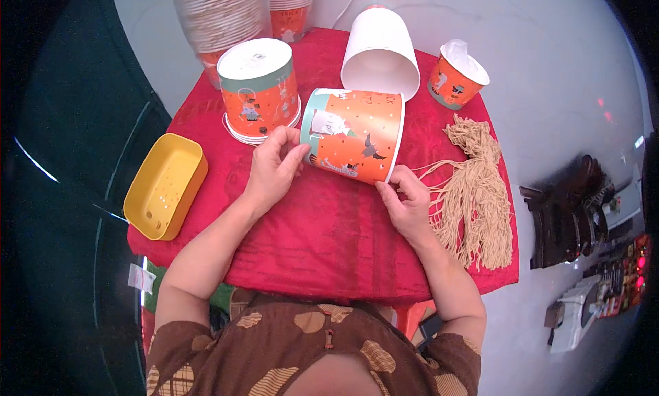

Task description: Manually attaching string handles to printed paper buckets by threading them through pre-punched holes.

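Note:
An orange paper bucket (pixel 353 136) with a mint-green band and printed bat and ghost-like figures is tilted on its side above the red cloth. My left hand (pixel 276 166) pinches its green end with thumb and fingers. At the white-rimmed end, my right hand (pixel 406 198) grips the lower edge. Just beyond my left hand, a similar bucket (pixel 257 97) stands upside down with several white rims showing beneath it. A white paper bucket (pixel 379 49) lies behind the held one, its mouth facing me. To the right of my right hand is a bundle of beige strings (pixel 480 197).
The red cloth (pixel 322 252) covers the table. A yellow plastic box (pixel 195 179) with small bits inside sits at its left edge. Tall stacks of cups (pixel 223 21) in clear plastic stand at the back left. A small orange cup (pixel 453 87) holding crumpled plastic is at the back right.

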`<action>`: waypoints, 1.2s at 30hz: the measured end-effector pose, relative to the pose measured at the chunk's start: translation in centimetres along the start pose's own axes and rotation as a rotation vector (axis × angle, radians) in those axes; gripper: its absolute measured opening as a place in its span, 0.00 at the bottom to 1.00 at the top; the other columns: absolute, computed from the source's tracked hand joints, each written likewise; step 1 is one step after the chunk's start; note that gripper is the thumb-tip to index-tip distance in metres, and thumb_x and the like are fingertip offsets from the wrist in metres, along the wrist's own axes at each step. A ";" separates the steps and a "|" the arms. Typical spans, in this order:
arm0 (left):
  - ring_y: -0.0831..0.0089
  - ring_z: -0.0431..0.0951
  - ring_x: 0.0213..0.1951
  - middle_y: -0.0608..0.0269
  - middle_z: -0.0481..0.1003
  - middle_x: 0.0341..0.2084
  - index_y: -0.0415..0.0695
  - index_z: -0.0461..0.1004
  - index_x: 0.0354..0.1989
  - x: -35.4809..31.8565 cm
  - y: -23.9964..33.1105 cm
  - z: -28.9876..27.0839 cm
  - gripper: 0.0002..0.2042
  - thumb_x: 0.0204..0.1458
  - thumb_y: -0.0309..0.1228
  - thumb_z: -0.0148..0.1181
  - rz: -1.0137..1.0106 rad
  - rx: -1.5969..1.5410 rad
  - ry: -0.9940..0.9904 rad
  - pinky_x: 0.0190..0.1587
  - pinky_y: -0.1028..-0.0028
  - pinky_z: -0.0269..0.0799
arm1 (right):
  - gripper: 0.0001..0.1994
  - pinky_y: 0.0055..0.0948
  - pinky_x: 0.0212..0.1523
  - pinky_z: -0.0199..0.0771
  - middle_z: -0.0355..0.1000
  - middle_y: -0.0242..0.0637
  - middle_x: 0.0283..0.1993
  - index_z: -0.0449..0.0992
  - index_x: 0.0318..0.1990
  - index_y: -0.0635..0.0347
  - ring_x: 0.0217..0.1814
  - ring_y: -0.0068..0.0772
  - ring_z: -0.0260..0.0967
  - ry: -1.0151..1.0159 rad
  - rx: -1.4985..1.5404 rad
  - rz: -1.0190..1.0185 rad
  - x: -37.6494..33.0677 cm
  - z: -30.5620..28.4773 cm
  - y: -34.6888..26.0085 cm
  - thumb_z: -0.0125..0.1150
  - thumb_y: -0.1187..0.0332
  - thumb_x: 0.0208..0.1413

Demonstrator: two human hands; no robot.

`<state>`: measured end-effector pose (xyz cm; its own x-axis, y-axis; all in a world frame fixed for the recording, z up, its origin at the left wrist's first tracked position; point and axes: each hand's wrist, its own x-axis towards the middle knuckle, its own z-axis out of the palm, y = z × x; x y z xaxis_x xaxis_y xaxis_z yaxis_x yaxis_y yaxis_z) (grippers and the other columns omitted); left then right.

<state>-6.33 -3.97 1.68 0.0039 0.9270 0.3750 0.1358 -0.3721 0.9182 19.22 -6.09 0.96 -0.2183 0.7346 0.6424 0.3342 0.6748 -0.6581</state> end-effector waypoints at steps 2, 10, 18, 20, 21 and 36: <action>0.85 0.70 0.23 0.70 0.71 0.24 0.39 0.69 0.36 -0.1 0.0 0.1 0.03 0.58 0.23 0.57 0.000 0.000 -0.006 0.25 0.81 0.67 | 0.04 0.25 0.27 0.63 0.68 0.36 0.28 0.75 0.35 0.65 0.27 0.27 0.65 0.002 -0.006 0.010 -0.1 -0.1 -0.1 0.64 0.79 0.52; 0.82 0.71 0.26 0.68 0.71 0.26 0.38 0.71 0.35 0.4 -1.7 -0.6 0.05 0.52 0.21 0.62 0.239 0.183 -0.071 0.28 0.80 0.68 | 0.04 0.25 0.26 0.63 0.66 0.36 0.28 0.74 0.34 0.65 0.26 0.28 0.64 0.069 0.004 0.017 -0.2 0.1 0.1 0.62 0.79 0.52; 0.87 0.67 0.21 0.73 0.72 0.25 0.42 0.71 0.39 0.4 1.0 -0.9 0.07 0.59 0.32 0.58 -0.130 -0.117 0.015 0.21 0.83 0.60 | 0.07 0.35 0.30 0.72 0.71 0.43 0.31 0.72 0.33 0.65 0.32 0.44 0.72 -0.005 -0.199 -0.279 0.4 0.1 -0.4 0.64 0.81 0.45; 0.88 0.66 0.21 0.74 0.72 0.25 0.42 0.72 0.38 0.5 1.1 -1.5 0.08 0.61 0.34 0.55 -0.124 -0.150 0.049 0.20 0.84 0.59 | 0.09 0.35 0.30 0.74 0.71 0.40 0.33 0.72 0.33 0.63 0.32 0.42 0.72 -0.031 -0.258 -0.382 0.6 0.2 -1.0 0.64 0.81 0.42; 0.88 0.65 0.21 0.74 0.72 0.25 0.42 0.72 0.38 0.7 0.8 -2.0 0.08 0.61 0.35 0.55 -0.127 -0.172 0.061 0.20 0.85 0.58 | 0.09 0.35 0.30 0.74 0.71 0.40 0.33 0.72 0.33 0.63 0.32 0.42 0.72 -0.019 -0.262 -0.380 0.6 0.3 -1.1 0.64 0.81 0.42; 0.89 0.63 0.20 0.74 0.71 0.23 0.43 0.71 0.36 0.7 0.9 -2.2 0.04 0.60 0.30 0.57 -0.060 -0.237 0.060 0.20 0.86 0.57 | 0.09 0.36 0.36 0.76 0.72 0.41 0.39 0.73 0.36 0.63 0.39 0.43 0.74 -0.144 -0.240 -0.223 0.4 -0.6 0.7 0.66 0.75 0.46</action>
<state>-8.37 -3.73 3.07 -0.0571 0.9460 0.3192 -0.1026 -0.3235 0.9406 19.94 -5.38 0.93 -0.4314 0.5851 0.6867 0.4662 0.7962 -0.3856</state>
